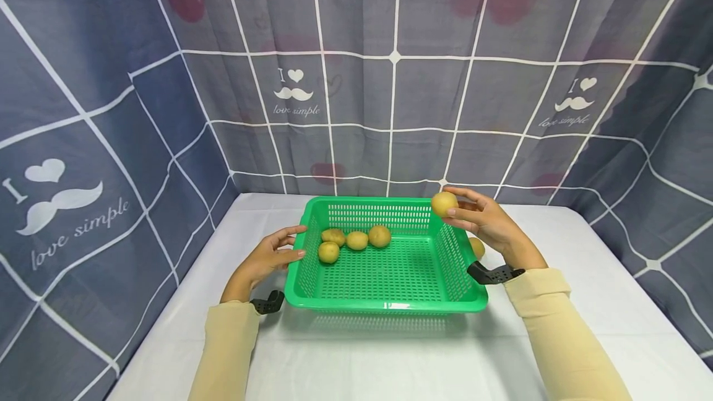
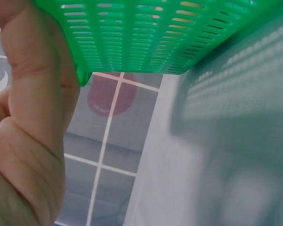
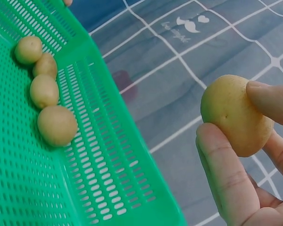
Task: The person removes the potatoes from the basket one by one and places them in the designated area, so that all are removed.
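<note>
**Green basket holds four potatoes, a fifth is in the fingers, one more waits outside**

Green plastic basket (image 1: 384, 277) sits on the white worktop (image 1: 585, 302) between the two hands. Four small yellow potatoes (image 1: 356, 240) already lie inside it, bunched together toward its far left part, nearer the left hand than the right; the wrist view shows them lined up one against the next on the slotted floor.

The right hand (image 1: 490, 224) hovers over the basket's far right corner, with a fifth potato (image 1: 444, 203) pinched between thumb and fingertips. That potato is above the rim, just ahead of the fingers, and touches nothing but the hand. In the right wrist view the fingertips (image 3: 226, 165) curl round the held potato (image 3: 236, 120), with the basket wall off to their left.

The left hand (image 1: 270, 258) lies against the basket's left rim with its fingers stretched out along the edge, steadying it rather than gripping; the left wrist view shows a finger (image 2: 37, 94) pressed to the green lattice (image 2: 155, 33).

One more potato (image 1: 476, 247) rests on the worktop outside the basket, just under the right palm and close to the right wall.

Judging by this, the loading looks well past halfway: four are in, one is poised above the rim and not yet let go, and one appears left to collect.
</note>
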Tool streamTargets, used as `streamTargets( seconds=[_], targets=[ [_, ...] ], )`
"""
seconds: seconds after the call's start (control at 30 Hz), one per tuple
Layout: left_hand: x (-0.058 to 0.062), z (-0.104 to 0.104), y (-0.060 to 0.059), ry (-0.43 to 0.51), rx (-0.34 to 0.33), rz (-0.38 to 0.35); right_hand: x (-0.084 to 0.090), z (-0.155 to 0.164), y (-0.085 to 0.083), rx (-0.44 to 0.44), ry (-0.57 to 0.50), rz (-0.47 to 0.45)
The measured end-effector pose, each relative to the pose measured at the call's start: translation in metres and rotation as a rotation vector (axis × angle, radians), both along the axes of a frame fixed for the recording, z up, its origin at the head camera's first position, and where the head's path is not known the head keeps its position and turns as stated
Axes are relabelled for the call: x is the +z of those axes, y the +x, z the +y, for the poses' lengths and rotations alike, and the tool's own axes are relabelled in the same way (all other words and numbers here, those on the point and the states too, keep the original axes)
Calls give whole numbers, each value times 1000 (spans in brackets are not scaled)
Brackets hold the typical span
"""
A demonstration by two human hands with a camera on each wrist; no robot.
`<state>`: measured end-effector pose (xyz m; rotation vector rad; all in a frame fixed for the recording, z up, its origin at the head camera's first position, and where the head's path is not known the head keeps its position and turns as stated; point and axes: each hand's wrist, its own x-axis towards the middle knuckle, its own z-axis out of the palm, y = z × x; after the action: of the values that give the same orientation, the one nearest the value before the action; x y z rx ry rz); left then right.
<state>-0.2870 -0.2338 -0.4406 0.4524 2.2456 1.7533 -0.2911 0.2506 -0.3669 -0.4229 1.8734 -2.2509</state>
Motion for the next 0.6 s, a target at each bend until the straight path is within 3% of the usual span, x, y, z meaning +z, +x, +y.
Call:
streamTargets(
  seconds=[0.6],
  targets=[
    [-1,0,0,4,6,-8,-13,34,4,6,-42,-56]
  ],
)
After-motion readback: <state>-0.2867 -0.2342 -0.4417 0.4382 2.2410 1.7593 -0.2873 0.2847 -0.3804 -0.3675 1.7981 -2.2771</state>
